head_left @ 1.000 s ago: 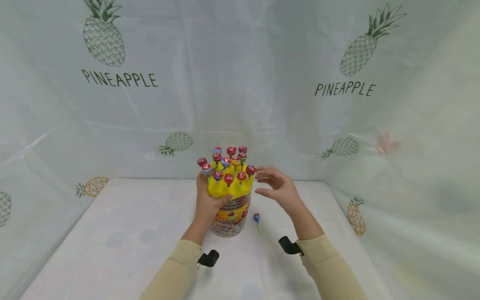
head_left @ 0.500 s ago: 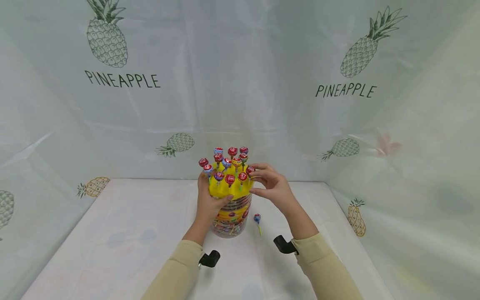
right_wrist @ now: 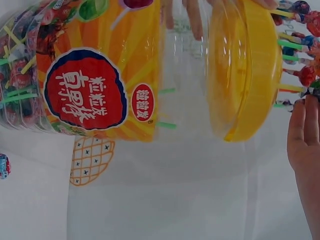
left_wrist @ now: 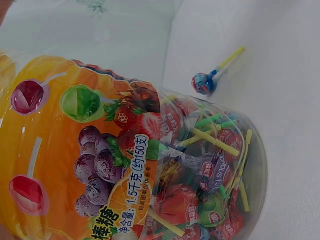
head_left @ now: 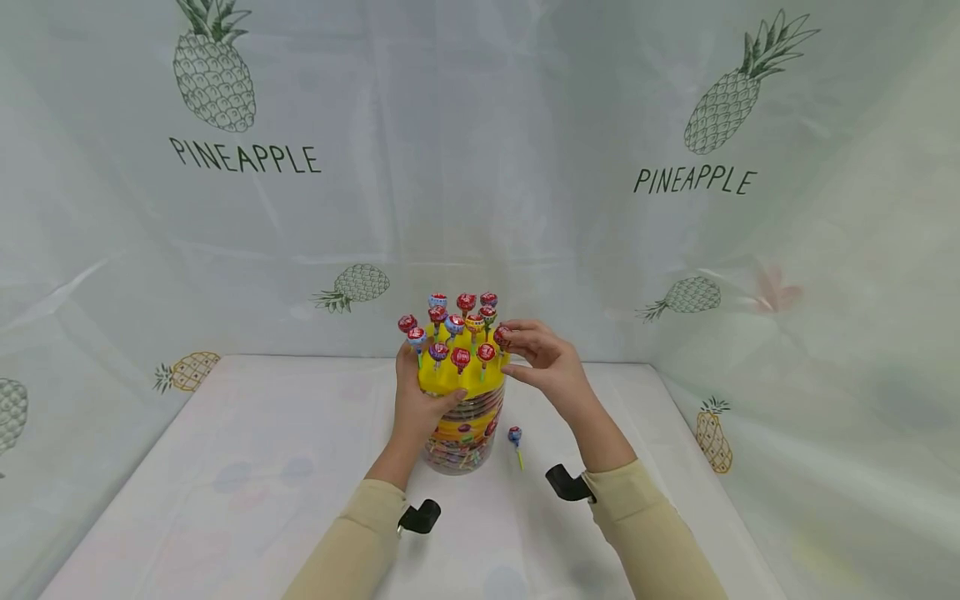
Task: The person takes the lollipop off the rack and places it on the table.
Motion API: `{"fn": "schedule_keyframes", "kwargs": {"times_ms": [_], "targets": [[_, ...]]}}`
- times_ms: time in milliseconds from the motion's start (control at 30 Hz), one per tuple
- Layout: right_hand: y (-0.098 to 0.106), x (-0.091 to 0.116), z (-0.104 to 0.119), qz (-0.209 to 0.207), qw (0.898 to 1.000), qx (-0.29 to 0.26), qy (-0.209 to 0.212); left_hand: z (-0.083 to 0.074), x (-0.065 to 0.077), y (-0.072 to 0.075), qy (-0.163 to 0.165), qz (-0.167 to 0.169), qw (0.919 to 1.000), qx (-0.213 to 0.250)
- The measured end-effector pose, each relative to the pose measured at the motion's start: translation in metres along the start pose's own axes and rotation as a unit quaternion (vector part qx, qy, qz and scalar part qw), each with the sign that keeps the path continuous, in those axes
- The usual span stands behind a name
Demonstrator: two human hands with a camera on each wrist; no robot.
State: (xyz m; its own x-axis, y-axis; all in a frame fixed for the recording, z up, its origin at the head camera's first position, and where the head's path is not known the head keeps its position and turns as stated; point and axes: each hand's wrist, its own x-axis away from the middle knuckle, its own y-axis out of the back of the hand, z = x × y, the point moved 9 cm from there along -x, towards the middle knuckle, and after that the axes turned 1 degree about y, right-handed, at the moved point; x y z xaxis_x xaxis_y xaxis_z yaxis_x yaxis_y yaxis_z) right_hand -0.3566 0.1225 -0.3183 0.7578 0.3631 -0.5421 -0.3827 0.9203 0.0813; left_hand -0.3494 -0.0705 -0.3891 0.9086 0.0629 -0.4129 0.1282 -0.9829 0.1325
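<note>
A clear plastic candy jar (head_left: 460,454) with a yellow lid (head_left: 442,381) stands upright on the table. Wrapped lollipops (head_left: 461,359) stick up out of the lid in a cluster. My left hand (head_left: 416,408) grips the jar's left side at the lid, thumb across the front. My right hand (head_left: 553,367) is at the lid's right edge, fingers and thumb about a red lollipop (head_left: 502,337) there; the fingertips partly cover it. The right wrist view shows the right fingers (right_wrist: 305,122) beside the lollipop heads. More lollipops (left_wrist: 210,175) fill the jar's bottom.
One loose blue and red lollipop (head_left: 514,436) with a yellow stick lies on the white table (head_left: 285,467), right of the jar's base. Behind the table hangs a pale curtain (head_left: 480,167) printed with pineapples.
My right hand has moved left from beside the lid onto the red lollipop at its right edge, which has risen very slightly. The left hand keeps its hold on the jar.
</note>
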Motion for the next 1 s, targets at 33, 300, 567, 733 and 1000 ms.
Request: {"fn": "schedule_keyframes", "kwargs": {"times_ms": [33, 300, 567, 733, 1000], "targets": [[0.000, 0.000, -0.001, 0.000, 1.000, 0.000, -0.001, -0.006, 0.002, 0.000, 0.000, 0.001, 1.0000, 0.002], [0.001, -0.003, 0.005, -0.018, 1.000, -0.005, 0.005, 0.013, -0.002, -0.002, 0.005, -0.002, 0.9999, 0.012], [0.019, 0.006, -0.002, -0.054, 0.998, -0.013, -0.002, 0.020, -0.004, -0.001, -0.015, -0.015, 0.9997, 0.011], [0.025, 0.016, -0.021, -0.057, 0.997, -0.007, -0.044, 0.003, 0.000, 0.000, -0.007, -0.005, 1.0000, 0.003], [0.039, 0.045, -0.069, -0.062, 0.989, 0.006, -0.133, -0.020, 0.006, 0.002, 0.005, 0.000, 1.0000, 0.006]]}}
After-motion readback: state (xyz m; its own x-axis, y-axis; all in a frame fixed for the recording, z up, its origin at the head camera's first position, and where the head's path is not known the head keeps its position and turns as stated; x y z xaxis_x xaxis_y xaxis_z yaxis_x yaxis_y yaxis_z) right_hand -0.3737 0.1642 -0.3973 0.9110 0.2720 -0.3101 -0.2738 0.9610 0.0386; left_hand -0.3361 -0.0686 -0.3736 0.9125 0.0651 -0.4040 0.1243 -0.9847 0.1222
